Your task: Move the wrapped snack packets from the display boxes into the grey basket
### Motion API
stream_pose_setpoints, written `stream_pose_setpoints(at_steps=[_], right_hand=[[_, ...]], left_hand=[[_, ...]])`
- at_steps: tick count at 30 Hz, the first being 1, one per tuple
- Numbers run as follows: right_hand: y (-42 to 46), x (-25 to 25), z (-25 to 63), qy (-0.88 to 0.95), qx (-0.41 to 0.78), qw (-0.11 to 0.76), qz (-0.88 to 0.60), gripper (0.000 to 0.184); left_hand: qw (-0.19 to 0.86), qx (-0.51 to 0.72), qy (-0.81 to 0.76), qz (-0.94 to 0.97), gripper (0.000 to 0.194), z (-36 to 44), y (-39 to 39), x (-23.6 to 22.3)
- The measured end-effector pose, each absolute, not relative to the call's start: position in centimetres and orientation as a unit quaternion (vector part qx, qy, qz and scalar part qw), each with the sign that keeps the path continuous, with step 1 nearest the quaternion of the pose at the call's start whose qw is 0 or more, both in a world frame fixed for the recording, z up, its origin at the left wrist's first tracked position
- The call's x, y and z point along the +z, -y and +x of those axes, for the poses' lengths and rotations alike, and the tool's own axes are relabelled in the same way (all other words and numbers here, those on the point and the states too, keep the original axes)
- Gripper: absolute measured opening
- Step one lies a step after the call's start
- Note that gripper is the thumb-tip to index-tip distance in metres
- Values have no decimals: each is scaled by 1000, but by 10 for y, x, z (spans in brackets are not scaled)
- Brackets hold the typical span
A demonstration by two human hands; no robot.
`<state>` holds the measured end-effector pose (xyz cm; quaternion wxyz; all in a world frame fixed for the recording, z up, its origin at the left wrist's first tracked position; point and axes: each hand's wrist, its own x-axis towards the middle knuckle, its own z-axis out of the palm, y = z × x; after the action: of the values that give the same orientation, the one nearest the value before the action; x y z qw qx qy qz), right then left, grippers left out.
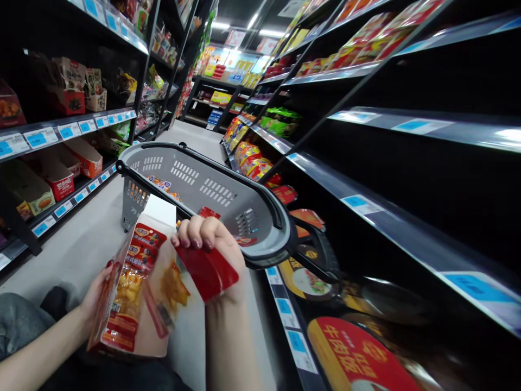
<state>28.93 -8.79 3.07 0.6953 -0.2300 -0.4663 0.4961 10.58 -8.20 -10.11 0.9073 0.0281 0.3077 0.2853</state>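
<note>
My left hand (97, 290) grips the left edge of several flat red-and-orange snack packets (130, 282), held low in front of me. My right hand (209, 241) is closed round the top of a red packet (207, 271) at the right of that bundle, fingers curled over it. A grey shopping basket (203, 187) with a black rim and handle hangs just behind my right hand, tilted, with a few packets visible inside. How the basket is carried is hidden.
I am low in a shop aisle with a pale floor (81, 239). Dark shelves with blue price tags line both sides: boxed snacks on the left (61, 174), round red bowl packs (358, 353) and bright packets (252, 160) on the right. More shelving closes the far end.
</note>
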Motion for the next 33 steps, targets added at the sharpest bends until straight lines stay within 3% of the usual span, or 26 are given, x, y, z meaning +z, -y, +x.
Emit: stream_pose_setpoints(at_steps=[3,7,27,33], right_hand=[[83,31,284,376,569,717,-146,43],[80,27,279,319,619,712,-92,52],[78,20,279,295,641,708,-36,44],[85,25,293,461,553,683,-123,30]], left_hand=[[908,276,-314,10,51,107,84,-94],[908,278,-314,10,51,106,84,-92],[903,278,-326,36,51,106,81,-94],[905,286,-313,45,52,105,82,-103]])
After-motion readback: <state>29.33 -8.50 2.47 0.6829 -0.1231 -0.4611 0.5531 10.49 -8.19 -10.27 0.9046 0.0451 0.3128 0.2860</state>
